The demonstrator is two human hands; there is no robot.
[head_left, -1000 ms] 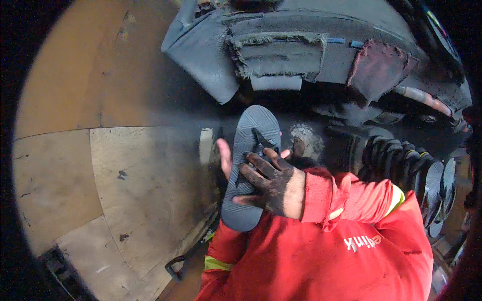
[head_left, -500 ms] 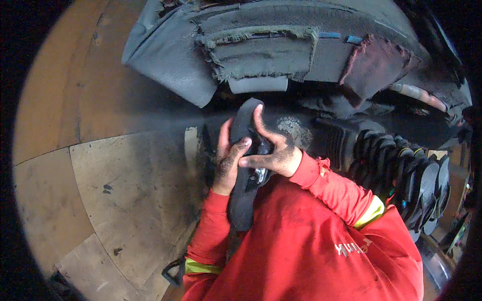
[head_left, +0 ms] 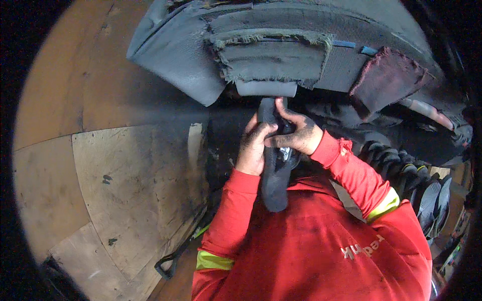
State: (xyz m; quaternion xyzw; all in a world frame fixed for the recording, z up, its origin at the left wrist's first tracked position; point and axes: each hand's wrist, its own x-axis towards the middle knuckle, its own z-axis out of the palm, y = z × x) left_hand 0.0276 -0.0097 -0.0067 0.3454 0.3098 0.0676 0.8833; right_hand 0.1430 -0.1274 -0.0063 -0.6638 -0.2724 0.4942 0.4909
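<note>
A dark flip-flop (head_left: 275,188) stands side-on in my two hands, its upper end close below a pale grey rounded bar (head_left: 266,88); whether they touch I cannot tell. My left hand (head_left: 253,148) grips its left side, thumb across the sole. My right hand (head_left: 298,135) is closed on the other side, with a finger along the top end and the thumb lower down. Both hands are blackened with dust. Above the bar is a dusty machine housing (head_left: 178,65) with a frayed grey cloth (head_left: 271,57) and a reddish cloth (head_left: 381,78).
Several flip-flops (head_left: 427,205) stand in a row at my right, beneath a pale tube (head_left: 427,111). Worn plywood boards (head_left: 125,180) cover the surface on the left. A black handle-like loop (head_left: 168,263) lies by their lower edge.
The flip-flop has turned from flat, sole face toward the camera, to side-on. Since half a second ago both hands have moved it right and up, nearer the grey bar.
</note>
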